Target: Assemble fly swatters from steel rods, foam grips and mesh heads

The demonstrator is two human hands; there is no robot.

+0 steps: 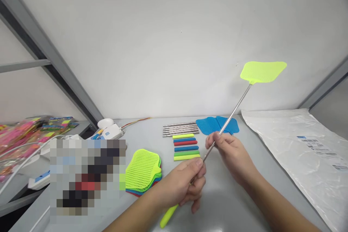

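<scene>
A fly swatter with a yellow-green head [263,72], a thin metal rod [239,102] and a yellow-green handle [169,216] slants up to the right across my view. My left hand [191,181] is closed round the lower rod just above the handle. Higher up, my right hand [230,150] pinches the same rod between thumb and fingers. Behind my hands lie several coloured handles [186,149] in a column and a row of metal rods [181,129]. Blue swatter heads [208,126] overlap beside the rods. Left of my left hand is a stack of swatter heads [143,170], yellow-green on top.
A large white plastic mailer bag [299,148] covers the table's right side. At the left are a white adapter [112,131], cables, a power strip [40,180] and colourful packaged goods [24,137]. A pixelated patch hides part of the left table. A white wall [163,43] stands behind.
</scene>
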